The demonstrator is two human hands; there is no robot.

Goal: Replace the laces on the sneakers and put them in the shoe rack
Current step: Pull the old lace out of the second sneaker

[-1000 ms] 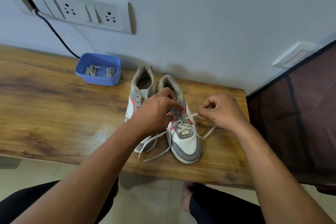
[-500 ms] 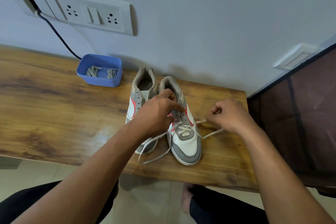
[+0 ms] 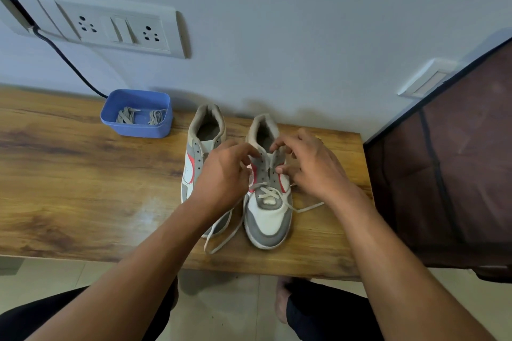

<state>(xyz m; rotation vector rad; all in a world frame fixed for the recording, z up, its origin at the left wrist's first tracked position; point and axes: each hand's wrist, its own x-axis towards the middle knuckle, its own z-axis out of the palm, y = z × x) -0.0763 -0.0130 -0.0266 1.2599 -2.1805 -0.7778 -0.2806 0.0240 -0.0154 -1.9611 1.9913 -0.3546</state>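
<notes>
I'm looking down at the wooden counter (image 3: 83, 174), where both sneakers stand side by side with toes toward me and heels near the wall. The right sneaker (image 3: 267, 219) carries a pale lace (image 3: 267, 191) crossed through its lowest eyelets only. One loose end trails across the counter on its right, and the other loops down in front between the two shoes. The left sneaker (image 3: 206, 124) shows bare eyelets.

My right grip (image 3: 310, 167) is clamped on the right sneaker, thumb and fingers curled onto its right eyelet flap. My left grip (image 3: 224, 174) is curled at the opposite flap, partly covering the left sneaker. I cannot tell whether it is pinching the lace or only touching the shoe.

Farther left, a blue tub (image 3: 133, 130) by the wall holds two bundled grey laces (image 3: 126, 115). A brown fabric-covered unit (image 3: 457, 174) stands right of the counter.
</notes>
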